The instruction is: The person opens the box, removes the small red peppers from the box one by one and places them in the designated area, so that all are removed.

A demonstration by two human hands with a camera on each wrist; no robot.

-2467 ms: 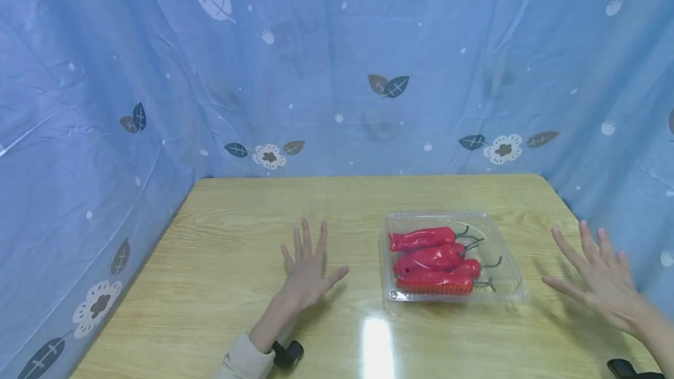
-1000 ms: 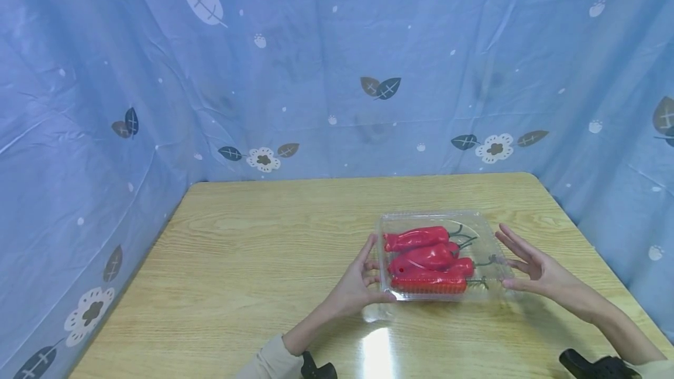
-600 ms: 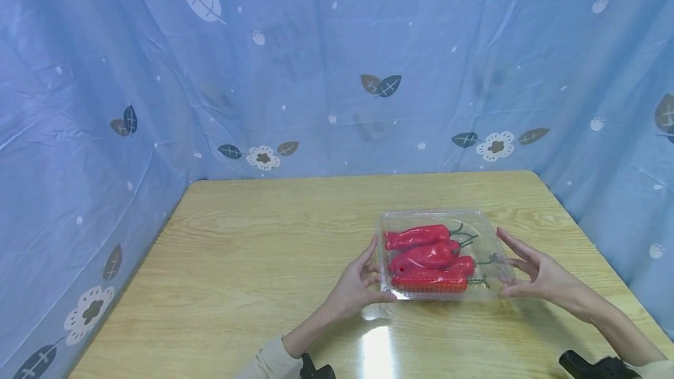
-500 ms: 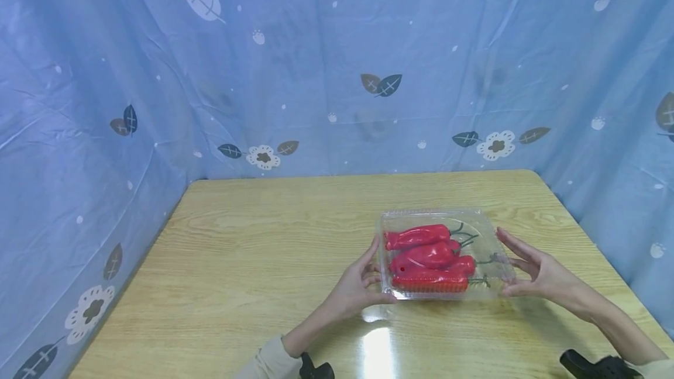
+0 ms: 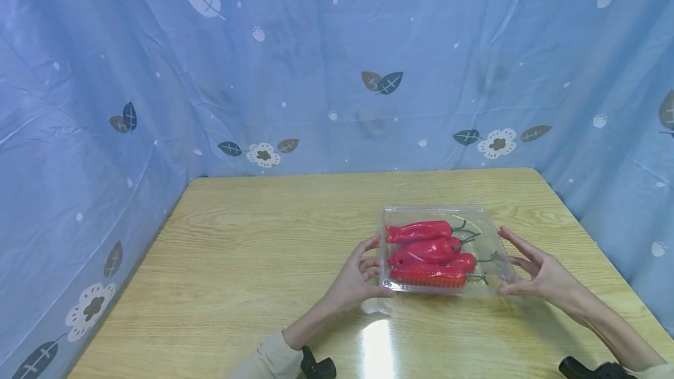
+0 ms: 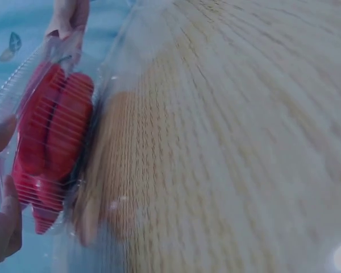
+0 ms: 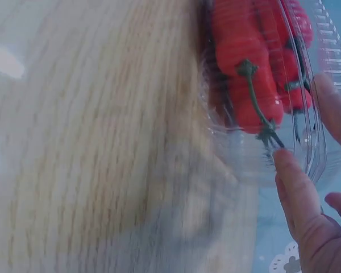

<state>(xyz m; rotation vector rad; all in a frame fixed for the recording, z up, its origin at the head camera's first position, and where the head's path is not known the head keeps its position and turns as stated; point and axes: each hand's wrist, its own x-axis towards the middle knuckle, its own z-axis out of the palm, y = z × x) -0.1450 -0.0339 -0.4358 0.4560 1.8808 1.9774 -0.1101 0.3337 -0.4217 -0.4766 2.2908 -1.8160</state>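
A clear plastic clamshell box (image 5: pixel 483 220) holds several red peppers (image 5: pixel 423 250) with green stems, lying sideways under the ribbed lid. My left hand (image 5: pixel 354 282) grips the box's left end, thumb at the near corner and fingers along the side. At the opposite end my right hand (image 5: pixel 547 278) holds the box between thumb and fingers. Seen from the left wrist, the box stands just off the tabletop, its peppers (image 6: pixel 54 125) mirrored in the shiny surface. The right wrist view shows pepper stems (image 7: pixel 254 102) pointing toward the right hand's fingers.
The box is over the right half of a light wood-grain table (image 5: pixel 253 250). Blue patterned curtains (image 5: pixel 326 63) enclose the back and both sides. A bright light reflection lies on the wood near the front. Black wrist devices (image 5: pixel 318 364) show at the bottom.
Both hands came in from either side, spread fingers closing onto the box's ends. Since half a second ago the box has risen slightly, its near edge shifting up in the head view.
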